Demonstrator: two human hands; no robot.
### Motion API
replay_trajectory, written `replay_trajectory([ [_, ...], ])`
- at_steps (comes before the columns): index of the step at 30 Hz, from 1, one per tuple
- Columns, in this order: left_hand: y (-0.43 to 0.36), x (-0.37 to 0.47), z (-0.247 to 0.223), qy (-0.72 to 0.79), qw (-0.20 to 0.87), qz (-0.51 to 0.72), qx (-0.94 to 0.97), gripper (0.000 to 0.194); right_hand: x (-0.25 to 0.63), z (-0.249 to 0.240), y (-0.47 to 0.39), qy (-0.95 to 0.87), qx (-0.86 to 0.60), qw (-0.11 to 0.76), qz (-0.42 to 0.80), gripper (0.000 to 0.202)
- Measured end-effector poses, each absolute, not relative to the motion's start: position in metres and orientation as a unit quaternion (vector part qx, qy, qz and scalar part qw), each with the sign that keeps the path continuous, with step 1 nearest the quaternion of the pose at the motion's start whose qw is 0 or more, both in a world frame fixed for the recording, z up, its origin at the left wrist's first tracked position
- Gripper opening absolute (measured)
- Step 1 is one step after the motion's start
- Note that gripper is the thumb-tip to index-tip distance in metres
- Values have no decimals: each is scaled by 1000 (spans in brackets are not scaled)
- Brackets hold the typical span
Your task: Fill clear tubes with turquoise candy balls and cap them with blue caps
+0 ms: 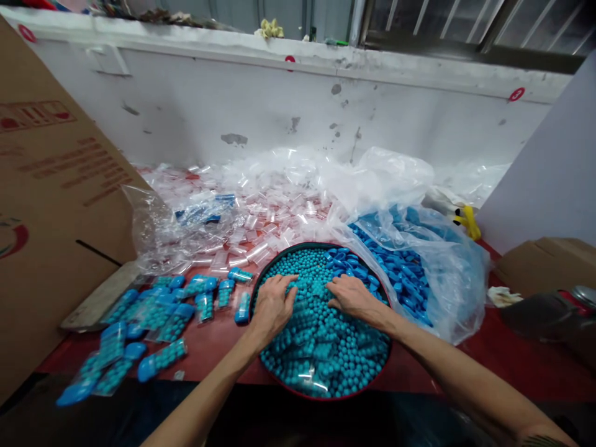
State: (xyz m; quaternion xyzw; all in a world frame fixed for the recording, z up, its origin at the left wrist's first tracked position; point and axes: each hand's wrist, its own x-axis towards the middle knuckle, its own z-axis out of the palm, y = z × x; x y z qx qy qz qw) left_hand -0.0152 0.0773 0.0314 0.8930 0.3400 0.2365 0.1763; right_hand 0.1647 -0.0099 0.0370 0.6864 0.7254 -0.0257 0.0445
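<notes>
A round dark-rimmed tub (255, 280) is filled with small turquoise beads (321, 347). My left hand (274, 303) rests on the beads at the tub's left side, fingers stretched and thumb apart. From the right, my right hand (354, 297) reaches in over the beads, thumb and fingers apart, fingertips beside a heap of blue plastic caps (350, 263). Neither hand visibly holds anything. Clear bead-filled tubes lie on the beads near the tub's front, partly blurred. To the left, several filled tubes with blue caps (162, 359) lie on the red table (209, 354).
Many empty clear tubes (261, 248) are spread behind the tub. A clear plastic bag (456, 279) of blue caps (400, 267) stands right of it. A large cardboard box (60, 205) borders the left; a jar (549, 316) sits at the right. A white wall (279, 105) closes the back.
</notes>
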Motion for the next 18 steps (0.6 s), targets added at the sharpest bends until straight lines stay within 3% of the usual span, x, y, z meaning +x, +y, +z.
replay_trajectory([
  [4,74,-2,31,318,190,246,896,27,180,33,-6,730,682,42,-21,14],
  [8,80,27,35,286,245,243,894,36,204,45,3,694,708,-103,-86,23],
  [11,88,54,42,245,348,207,881,46,215,56,16,659,686,-249,-182,26],
  [13,92,66,47,205,433,170,861,40,217,61,24,652,652,-306,-237,22],
  [16,95,66,49,192,554,136,799,24,222,59,27,657,620,-333,-271,23],
  [18,96,55,46,222,613,131,747,23,227,51,22,684,625,-306,-220,24],
])
